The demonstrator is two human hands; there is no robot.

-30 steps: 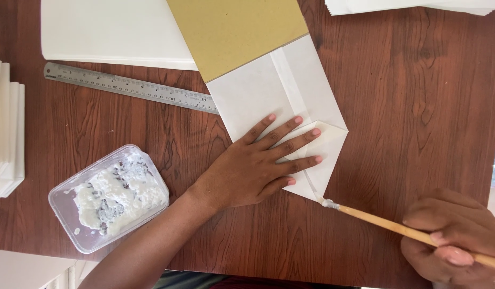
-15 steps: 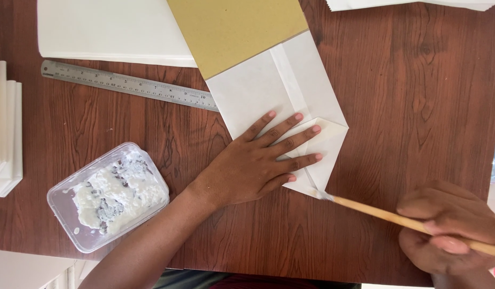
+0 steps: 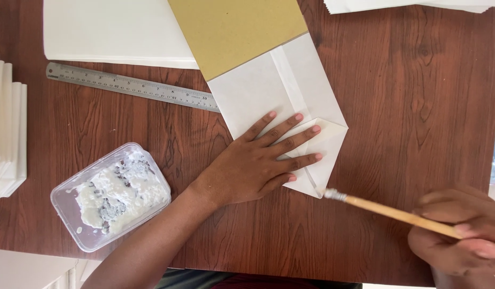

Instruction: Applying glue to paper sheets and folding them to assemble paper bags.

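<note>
Head view: left hand (image 3: 255, 166) spread flat on white paper bag (image 3: 269, 91); right hand (image 3: 461, 235) pinching brush (image 3: 392, 211).

On a wooden table (image 3: 418, 107), the left hand (image 3: 258, 160) lies flat on a folded white paper bag (image 3: 279, 96) with a brown cardboard sheet (image 3: 236, 32) tucked into its far end, a steel ruler (image 3: 129, 85) to its left, a clear plastic tub of white paste (image 3: 111, 195) nearer left, and the right hand (image 3: 461, 235) at right holding a wooden-handled brush (image 3: 392, 213) whose tip sits just beside the bag's near corner.
</note>
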